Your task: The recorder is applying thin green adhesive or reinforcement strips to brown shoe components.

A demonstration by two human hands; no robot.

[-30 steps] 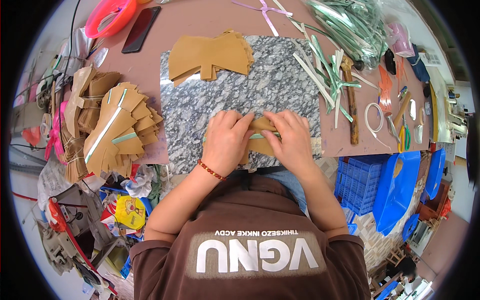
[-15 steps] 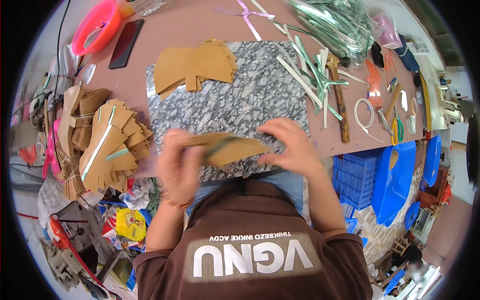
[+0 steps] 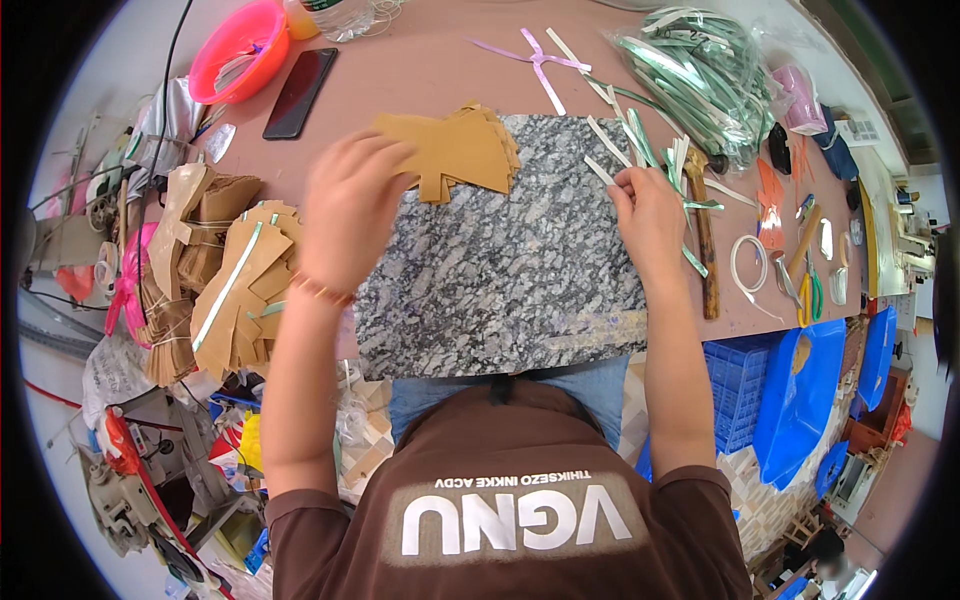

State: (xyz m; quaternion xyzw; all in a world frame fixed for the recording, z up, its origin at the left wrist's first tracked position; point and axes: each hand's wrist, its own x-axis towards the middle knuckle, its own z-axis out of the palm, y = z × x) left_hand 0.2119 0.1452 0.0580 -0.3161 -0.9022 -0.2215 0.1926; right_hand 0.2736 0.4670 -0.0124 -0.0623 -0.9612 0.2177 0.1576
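Observation:
My left hand (image 3: 358, 205) reaches the left edge of a stack of tan, flat, flared cut pieces (image 3: 455, 155) at the back of a speckled grey stone slab (image 3: 500, 270). Its fingers are bent and slightly blurred, and whether they grip a piece is unclear. At the slab's right edge, my right hand (image 3: 648, 215) pinches the end of a narrow white strip (image 3: 600, 171). Beside it lies a loose bunch of pale green and white strips (image 3: 645, 140). Left of the slab is a fanned pile of tan pieces (image 3: 235, 285), some bearing a light strip.
A hammer (image 3: 703, 240), pliers (image 3: 812, 290) and a coil of white cord (image 3: 748, 262) lie at the right. Behind are a bag of green strips (image 3: 700, 80), a phone (image 3: 300, 95) and a pink bowl (image 3: 240, 55). Blue crates (image 3: 735, 390) stand below the table's right.
The tan piece with a dark green strip has left my hands. My left hand has moved up to the stack; my right hand has moved up and right to the strips. The view has shifted.

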